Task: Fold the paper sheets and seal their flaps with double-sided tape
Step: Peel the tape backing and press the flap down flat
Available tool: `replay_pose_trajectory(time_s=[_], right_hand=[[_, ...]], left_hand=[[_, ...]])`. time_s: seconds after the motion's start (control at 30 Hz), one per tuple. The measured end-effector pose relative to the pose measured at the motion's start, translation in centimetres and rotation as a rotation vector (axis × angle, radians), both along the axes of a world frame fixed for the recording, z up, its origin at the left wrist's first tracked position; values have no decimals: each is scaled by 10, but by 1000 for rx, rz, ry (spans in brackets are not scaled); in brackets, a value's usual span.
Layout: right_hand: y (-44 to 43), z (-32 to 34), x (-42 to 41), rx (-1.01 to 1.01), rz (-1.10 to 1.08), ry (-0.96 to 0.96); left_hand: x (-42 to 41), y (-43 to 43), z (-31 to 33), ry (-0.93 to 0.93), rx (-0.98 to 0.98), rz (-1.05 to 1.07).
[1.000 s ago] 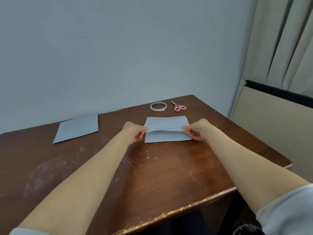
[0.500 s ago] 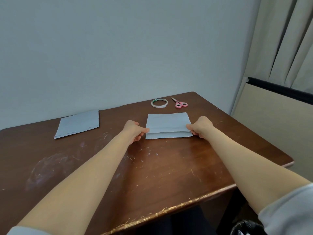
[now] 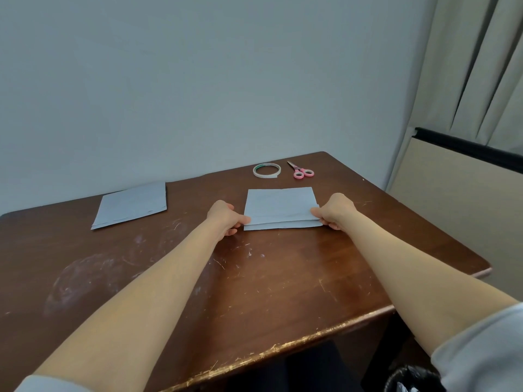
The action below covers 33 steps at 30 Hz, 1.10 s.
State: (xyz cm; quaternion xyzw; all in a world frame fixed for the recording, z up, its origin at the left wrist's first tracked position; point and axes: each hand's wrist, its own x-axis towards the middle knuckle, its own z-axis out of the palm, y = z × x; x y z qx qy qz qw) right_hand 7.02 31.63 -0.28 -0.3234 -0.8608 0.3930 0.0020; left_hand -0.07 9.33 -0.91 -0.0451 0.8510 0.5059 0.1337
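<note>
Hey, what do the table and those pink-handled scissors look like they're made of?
The dark brown table looks like varnished wood: glossy, with grain, pale scratches and a near edge chipped to lighter material. The small pink-handled scissors seem to have plastic handles and probably metal blades, though they are too small to be sure.

i have one view only, from the head. it looks forward and down across the table [image 3: 283,278] toward the wall [image 3: 198,80].

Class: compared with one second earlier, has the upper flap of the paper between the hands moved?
Yes. The flap has come down toward the near edge of the sheet, flatter against the table.
</note>
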Motion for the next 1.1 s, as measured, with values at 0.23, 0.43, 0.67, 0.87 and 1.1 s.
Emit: replay_pose_trajectory(time_s=[0.23,0.43,0.67,0.87,1.1], right_hand=[[0,-1,0,26,7,-2],[0,-1,1,81,24,-21],[1,1,1,74,42,-47],[2,5,3,73,65,-87],[2,3,2,178,91,-111]], left_hand=[[-1,2,1,9,-82,-8],[-1,4,2,45,-191,-43],[-5,5,1,35,-204,-41],[-8,6,0,18,-195,-41],[-9,6,5,-12,-238,-72]])
